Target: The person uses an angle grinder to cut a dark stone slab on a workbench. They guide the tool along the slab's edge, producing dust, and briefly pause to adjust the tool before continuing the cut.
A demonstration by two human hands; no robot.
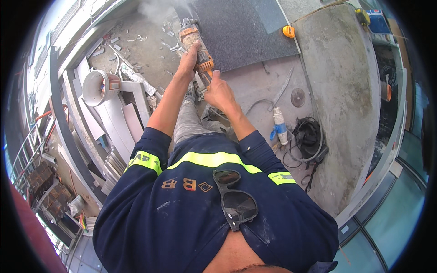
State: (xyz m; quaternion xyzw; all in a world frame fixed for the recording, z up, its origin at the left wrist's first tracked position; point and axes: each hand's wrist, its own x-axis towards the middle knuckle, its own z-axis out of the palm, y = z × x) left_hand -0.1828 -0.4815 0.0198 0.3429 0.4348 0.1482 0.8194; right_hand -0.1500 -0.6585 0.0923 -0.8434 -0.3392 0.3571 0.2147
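Both my hands are on a dusty orange angle grinder (pixel 205 59) at the top middle. My left hand (pixel 188 60) wraps round its body near the head. My right hand (pixel 220 92) is closed on the rear handle. The grinder's metal head (pixel 188 22) is at the left edge of a dark grey speckled slab (pixel 246 34). Pale dust (pixel 159 10) hangs in the air by the head and blurs the spot. I cannot make out the disc or where it touches.
A yellow tape measure (pixel 288 31) lies on the slab's right edge. On the floor to my right are a blue and white plug connector (pixel 279 126), a black bag-like item (pixel 309 139) and a round disc (pixel 298 98). A white bucket (pixel 94 88) and offcuts are at left.
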